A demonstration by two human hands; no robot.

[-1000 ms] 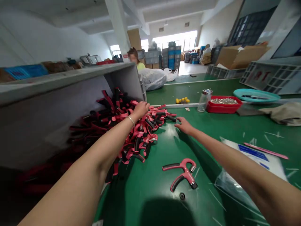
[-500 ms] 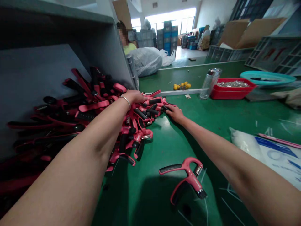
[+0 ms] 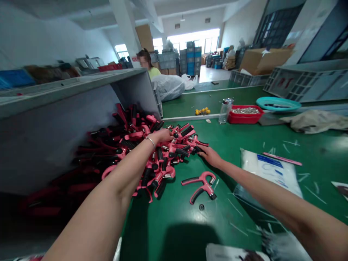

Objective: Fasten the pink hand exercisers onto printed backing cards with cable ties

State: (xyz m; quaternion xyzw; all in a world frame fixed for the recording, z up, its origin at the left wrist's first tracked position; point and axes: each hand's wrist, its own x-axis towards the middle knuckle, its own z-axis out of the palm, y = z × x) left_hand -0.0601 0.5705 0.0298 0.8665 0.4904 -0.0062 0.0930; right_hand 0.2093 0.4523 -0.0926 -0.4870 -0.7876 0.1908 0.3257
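Head view: pinching hand grip (image 3: 200, 148) with right hand (image 3: 211, 157), can't tell for left hand (image 3: 163, 135); metal pieces (image 3: 246, 110) in red tray (image 3: 244, 119), near three o'clock.

Red tray (image 3: 246, 119) and glass jar (image 3: 224, 115) sit side by side on green tabletop (image 3: 231, 139)

The tray holds a heap of small metal pieces; the metal-capped jar stands just left of it. Behind and to the right rests a turquoise dish (image 3: 295, 106) with dark items inside, near a crumpled beige cloth (image 3: 317, 121). Yellow pieces (image 3: 203, 111) cluster left of the jar. Nearer, a pink strip (image 3: 282, 158) lies along the edge of a white-and-blue packet (image 3: 281, 175). Farther back are a lettered grey crate (image 3: 307, 81) and an open cardboard box (image 3: 263, 62).
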